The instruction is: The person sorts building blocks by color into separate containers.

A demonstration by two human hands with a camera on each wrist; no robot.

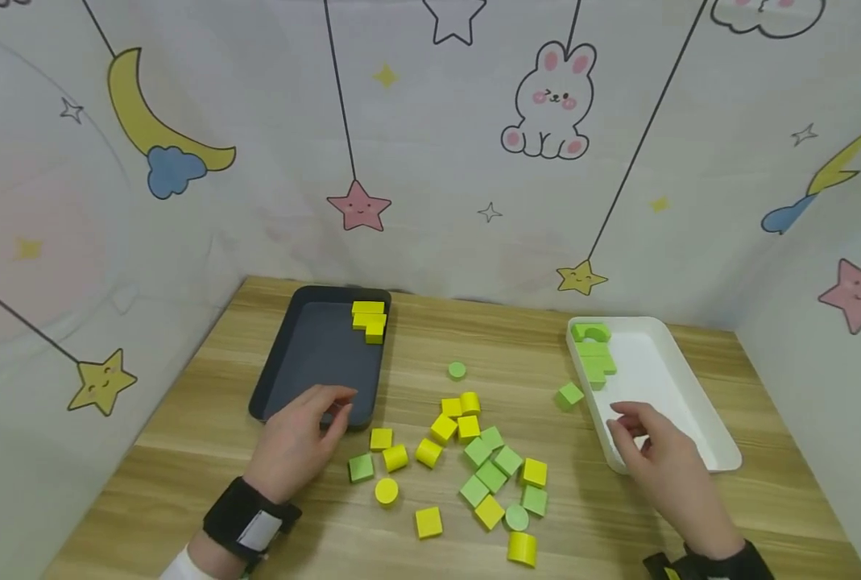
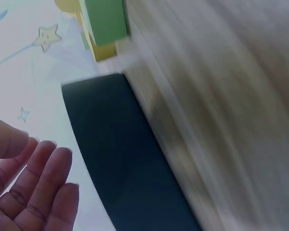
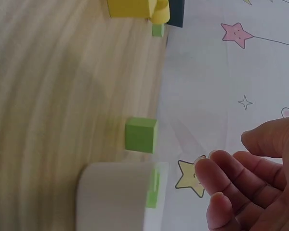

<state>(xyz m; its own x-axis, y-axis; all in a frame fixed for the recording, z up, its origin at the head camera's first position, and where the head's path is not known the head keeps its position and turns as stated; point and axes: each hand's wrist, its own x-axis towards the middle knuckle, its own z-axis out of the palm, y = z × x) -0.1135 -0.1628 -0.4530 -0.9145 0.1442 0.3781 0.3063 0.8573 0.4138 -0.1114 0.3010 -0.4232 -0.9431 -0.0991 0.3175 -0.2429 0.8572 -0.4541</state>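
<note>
My left hand (image 1: pixel 295 443) hovers over the near right corner of the dark tray (image 1: pixel 278 354), loosely bent fingers holding nothing. In the left wrist view its fingers (image 2: pixel 58 168) are beside the tray's side wall (image 2: pixel 120 144). Yellow blocks (image 1: pixel 369 319) lie in that tray's far right corner. Over the near left side of the white tray (image 1: pixel 691 370), my right hand (image 1: pixel 665 467) is relaxed, thumb and fingertips apart and bare. Green blocks (image 1: pixel 595 354) line that tray's far left corner. Just outside its left wall sits a green cube (image 1: pixel 569 395), which also shows in the right wrist view.
Several loose yellow and green blocks (image 1: pixel 491 475) are scattered on the wooden table (image 1: pixel 205 451) between the trays, some touching. A green round block (image 1: pixel 457 370) lies farther back. Near the left hand are a green cube (image 1: pixel 361 468) and a yellow cylinder (image 1: pixel 387 491). A printed cloth (image 1: pixel 437 145) hangs behind.
</note>
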